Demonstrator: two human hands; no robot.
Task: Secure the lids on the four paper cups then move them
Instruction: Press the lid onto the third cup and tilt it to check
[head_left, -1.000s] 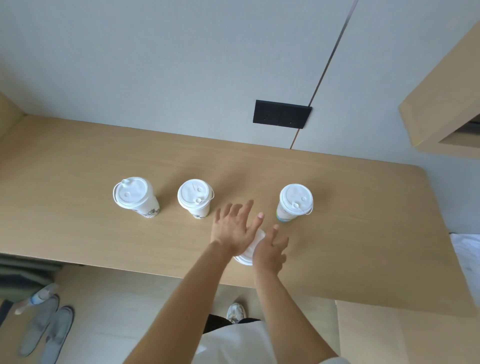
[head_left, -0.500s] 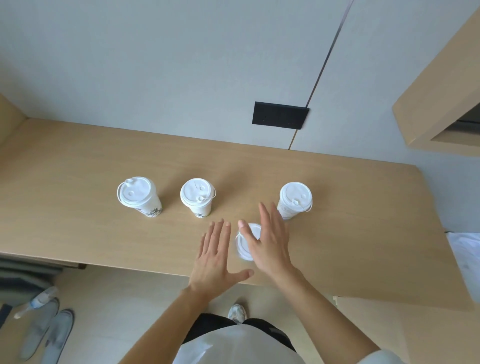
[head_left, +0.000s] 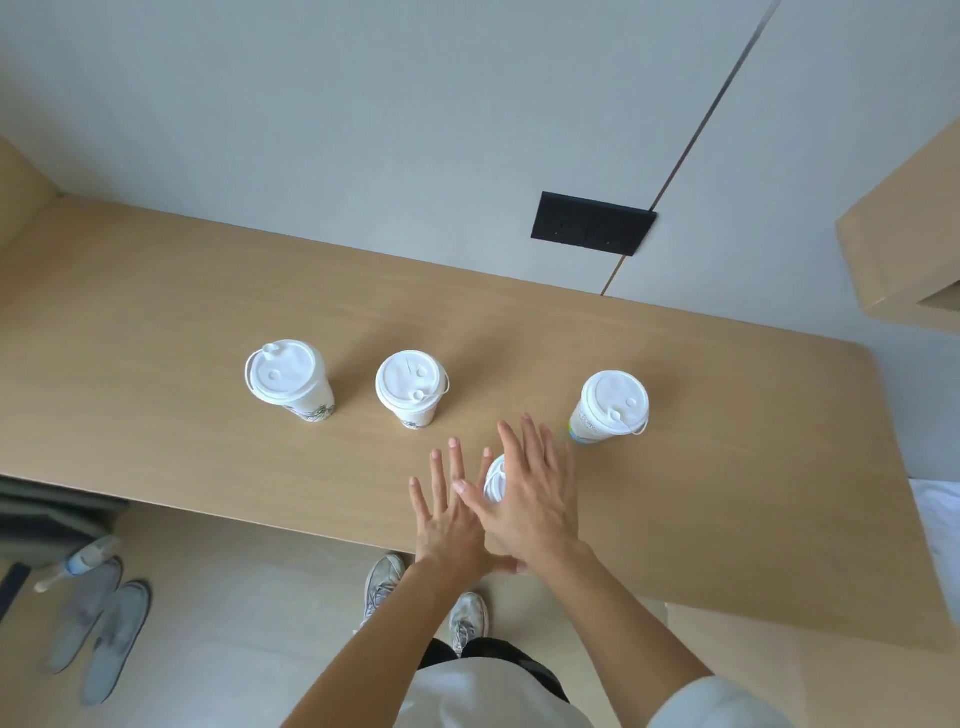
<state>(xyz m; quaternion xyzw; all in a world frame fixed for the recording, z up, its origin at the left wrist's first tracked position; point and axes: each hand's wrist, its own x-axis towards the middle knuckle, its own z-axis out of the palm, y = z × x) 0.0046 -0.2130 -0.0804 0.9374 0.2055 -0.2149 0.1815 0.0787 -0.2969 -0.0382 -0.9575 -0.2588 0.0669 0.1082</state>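
Note:
Three white lidded paper cups stand in a row on the wooden desk (head_left: 156, 322): a left cup (head_left: 289, 378), a middle cup (head_left: 411, 387) and a right cup (head_left: 612, 405). A fourth cup (head_left: 494, 480) stands nearer the front edge, and only a sliver of its white lid shows. My right hand (head_left: 530, 488) lies flat over that lid with fingers spread. My left hand (head_left: 451, 512) is flat beside it on the left, fingers apart, partly under the right hand's thumb side. Neither hand grips anything.
A black socket plate (head_left: 592, 223) sits on the grey wall behind the desk. A wooden shelf (head_left: 904, 244) juts out at the right. Below the desk edge are grey slippers (head_left: 98, 634), a plastic bottle (head_left: 83, 561) and my own shoes (head_left: 384, 582).
My left hand has moved right and forward until it overlaps my right hand. My right hand stays flat over the near cup's lid and covers more of it.

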